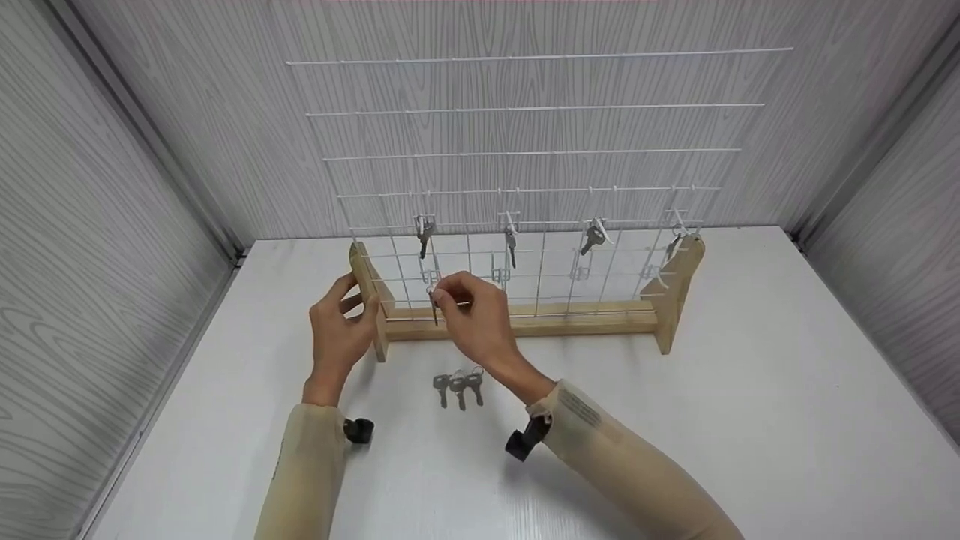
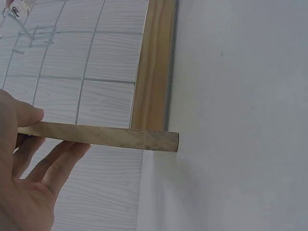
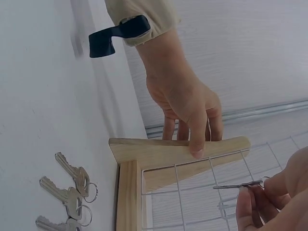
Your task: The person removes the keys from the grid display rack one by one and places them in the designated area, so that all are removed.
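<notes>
My left hand grips the left wooden side piece of a wire-grid rack, thumb on one face and fingers on the other. My right hand pinches a silver key at its small ring end, in front of a lower hook near the grid's left side. The key's blade points downward in the head view. Three loose keys, each with a ring, lie on the white table in front of the rack.
Along the upper hook row hang several keys, among them the leftmost key and a key right of centre. More hooks, such as a lower hook, sit below. The right wooden side piece and a wooden bar support the grid.
</notes>
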The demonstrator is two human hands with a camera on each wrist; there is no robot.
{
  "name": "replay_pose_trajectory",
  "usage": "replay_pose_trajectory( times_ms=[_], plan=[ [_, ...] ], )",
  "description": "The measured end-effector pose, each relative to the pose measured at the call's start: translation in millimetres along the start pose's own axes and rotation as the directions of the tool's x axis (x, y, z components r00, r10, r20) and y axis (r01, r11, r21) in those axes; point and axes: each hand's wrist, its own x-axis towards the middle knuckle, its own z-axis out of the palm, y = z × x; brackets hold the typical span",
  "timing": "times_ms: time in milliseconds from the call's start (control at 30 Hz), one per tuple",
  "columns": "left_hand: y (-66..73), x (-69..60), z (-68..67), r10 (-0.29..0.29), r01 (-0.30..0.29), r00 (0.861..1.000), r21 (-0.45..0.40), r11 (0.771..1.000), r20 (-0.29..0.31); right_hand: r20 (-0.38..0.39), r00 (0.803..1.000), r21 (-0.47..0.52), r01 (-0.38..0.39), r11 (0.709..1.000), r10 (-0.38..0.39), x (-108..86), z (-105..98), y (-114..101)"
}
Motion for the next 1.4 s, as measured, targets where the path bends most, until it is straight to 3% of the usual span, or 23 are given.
replay_pose_trajectory(
  times_ms=[600, 967, 1400],
  plan=[
    [2.1, 0.5, -0.1, -0.007, 0.007, 1.000, -0.011, 1.000, -0.003, 0.061, 0.997, -0.016, 0.042, 0.999, -0.041, -16.4, -27.3, -3.9],
    [3.0, 1.0, 0.6, -0.010, 0.010, 1.000, -0.013, 1.000, -0.003, 0.059, 0.998, 0.002, 0.019, 1.000, -0.019, -23.6, -46.8, 5.9],
    [-0.3, -0.2, 1.4, 0.009, -0.009, 1.000, -0.010, 1.000, 0.000, 0.116, 0.993, 0.025, -0.006, 1.000, 0.003, -49.6, -58.2, 12.6]
  ],
)
